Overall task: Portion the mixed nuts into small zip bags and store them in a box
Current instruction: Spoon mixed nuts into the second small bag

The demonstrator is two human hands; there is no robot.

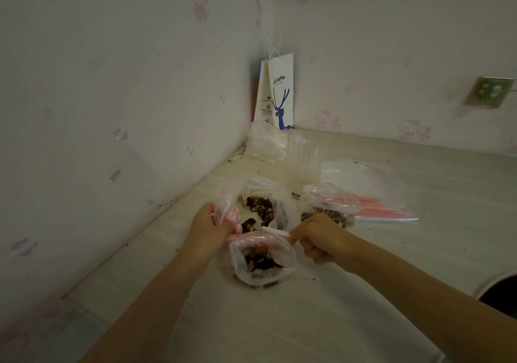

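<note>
Under both our hands spreads a pale, wood-grained counter (279, 320), matte and dusted with dark crumbs. Far beyond the hands, in the wall corner, a stiff white paper bag (279, 93) printed with a blue deer stands upright. Beyond our right hand lies a flat stack of empty bags (372, 189), clear film with pink seal strips. Between that stack and the corner stands a clear ribbed plastic box (303, 155), faint against the counter. Just beyond our left hand slumps a big crinkled plastic sack (260, 186), its mouth wide, with brown and dark mixed nuts (258, 204) heaped inside. Just behind our right knuckles lies a filled zip bag (331, 206), lumpy with nuts. Between our hands an open zip bag (263, 256) sags, rounded, on the counter, partly filled. Our left hand (208, 222) curls tightly around its bunched, pink-edged rim. Our right hand (319, 236) is a loose fist, pinching a thin white stick (275, 232) that reaches leftward over the bag's mouth.
</note>
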